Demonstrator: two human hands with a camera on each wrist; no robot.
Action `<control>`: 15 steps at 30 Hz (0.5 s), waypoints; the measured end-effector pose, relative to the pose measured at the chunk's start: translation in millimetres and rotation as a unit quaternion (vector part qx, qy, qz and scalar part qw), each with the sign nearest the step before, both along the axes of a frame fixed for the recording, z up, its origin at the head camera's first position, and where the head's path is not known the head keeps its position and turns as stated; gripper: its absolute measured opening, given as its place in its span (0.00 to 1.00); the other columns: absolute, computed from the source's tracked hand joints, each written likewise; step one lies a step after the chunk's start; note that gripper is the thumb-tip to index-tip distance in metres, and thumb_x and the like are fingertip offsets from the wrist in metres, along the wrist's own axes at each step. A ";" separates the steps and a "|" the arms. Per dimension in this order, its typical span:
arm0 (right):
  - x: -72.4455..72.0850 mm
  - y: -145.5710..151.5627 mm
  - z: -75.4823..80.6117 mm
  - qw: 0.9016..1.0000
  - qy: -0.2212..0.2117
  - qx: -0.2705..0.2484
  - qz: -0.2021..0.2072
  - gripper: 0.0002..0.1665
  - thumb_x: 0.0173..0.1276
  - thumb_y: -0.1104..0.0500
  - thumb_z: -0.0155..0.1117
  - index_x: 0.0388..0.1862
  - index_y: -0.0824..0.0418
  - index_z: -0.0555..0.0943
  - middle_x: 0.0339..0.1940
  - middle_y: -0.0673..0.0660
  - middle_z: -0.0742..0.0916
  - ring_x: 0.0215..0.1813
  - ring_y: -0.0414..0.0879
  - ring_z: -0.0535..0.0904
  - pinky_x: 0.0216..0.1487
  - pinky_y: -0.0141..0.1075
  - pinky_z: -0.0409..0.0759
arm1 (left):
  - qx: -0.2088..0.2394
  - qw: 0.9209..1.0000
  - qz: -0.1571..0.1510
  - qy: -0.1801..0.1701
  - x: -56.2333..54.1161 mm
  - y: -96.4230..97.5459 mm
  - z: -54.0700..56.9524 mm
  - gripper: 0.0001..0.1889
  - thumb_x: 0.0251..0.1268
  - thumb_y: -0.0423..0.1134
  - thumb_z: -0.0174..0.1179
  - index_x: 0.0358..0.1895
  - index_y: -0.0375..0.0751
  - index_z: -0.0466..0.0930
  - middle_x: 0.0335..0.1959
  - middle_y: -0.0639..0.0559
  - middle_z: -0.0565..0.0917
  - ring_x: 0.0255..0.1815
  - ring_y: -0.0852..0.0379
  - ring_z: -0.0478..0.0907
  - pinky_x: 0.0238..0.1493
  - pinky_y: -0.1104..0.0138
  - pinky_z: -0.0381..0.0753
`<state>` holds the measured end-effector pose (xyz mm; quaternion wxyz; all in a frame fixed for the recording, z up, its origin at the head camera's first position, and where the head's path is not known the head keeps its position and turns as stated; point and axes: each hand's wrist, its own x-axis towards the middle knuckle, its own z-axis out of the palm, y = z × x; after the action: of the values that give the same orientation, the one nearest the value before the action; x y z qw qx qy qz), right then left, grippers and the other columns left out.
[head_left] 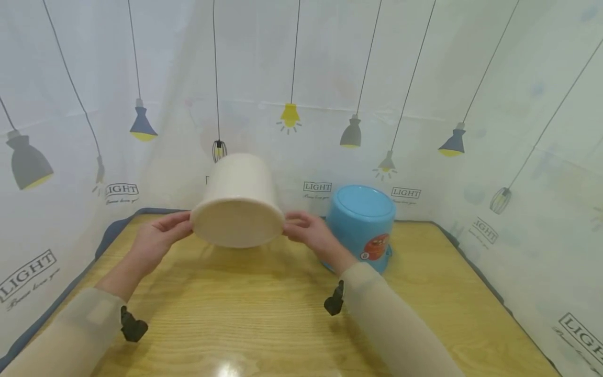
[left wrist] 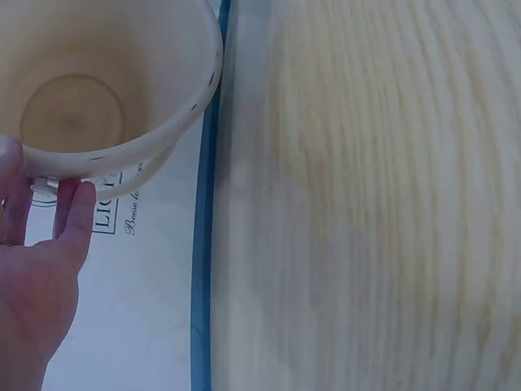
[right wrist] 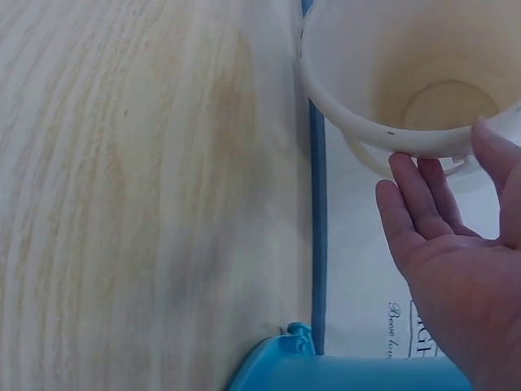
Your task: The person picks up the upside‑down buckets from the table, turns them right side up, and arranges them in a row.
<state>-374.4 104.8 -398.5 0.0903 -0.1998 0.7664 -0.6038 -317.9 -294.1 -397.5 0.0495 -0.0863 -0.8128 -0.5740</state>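
A cream-white plastic bucket [head_left: 241, 180] is held up over the far part of the table, tipped so its opening faces the person. My left hand [head_left: 155, 242] pinches the rim at its left side. On the opposite side, my right hand [head_left: 314, 235] grips the rim between thumb and fingers. Both wrist views look into the bucket's hollow inside [left wrist: 73, 110], with a round ring at its bottom. A thin pale handle [left wrist: 145, 173] hangs below the rim in the left wrist view.
A blue bucket [head_left: 355, 230] with a red round label stands upside down on the wooden table [head_left: 226, 314], just right of my right hand. White curtains [head_left: 264, 52] printed with lamps surround the table. Dark blue edging [head_left: 113, 230] runs along the table's sides.
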 end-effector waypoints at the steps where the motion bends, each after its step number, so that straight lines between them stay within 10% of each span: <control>1: 0.4 0.1 1.5 1.000 -0.001 -0.002 0.001 0.23 0.82 0.56 0.69 0.72 0.56 0.81 0.67 0.62 0.90 0.69 0.57 0.87 0.76 0.53 0.84 | 0.010 1.000 -0.005 0.002 0.1 0.5 1.0 0.30 0.82 0.55 0.64 0.77 0.43 0.79 0.54 0.79 0.89 0.57 0.78 0.85 0.65 0.75 0.82; 15: 3.7 -1.0 11.3 0.998 0.043 0.035 -0.007 0.32 0.77 0.67 0.70 0.76 0.47 0.78 0.64 0.61 0.91 0.67 0.56 0.88 0.68 0.50 0.90 | -0.018 0.999 -0.009 0.051 1.4 1.3 9.8 0.34 0.79 0.43 0.70 0.84 0.56 0.70 0.63 0.72 0.89 0.55 0.75 0.87 0.57 0.81 0.83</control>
<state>-370.7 103.7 -387.2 0.0599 -0.2165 0.7915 -0.5684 -316.5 -292.7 -387.6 0.0836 -0.1236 -0.8187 -0.5546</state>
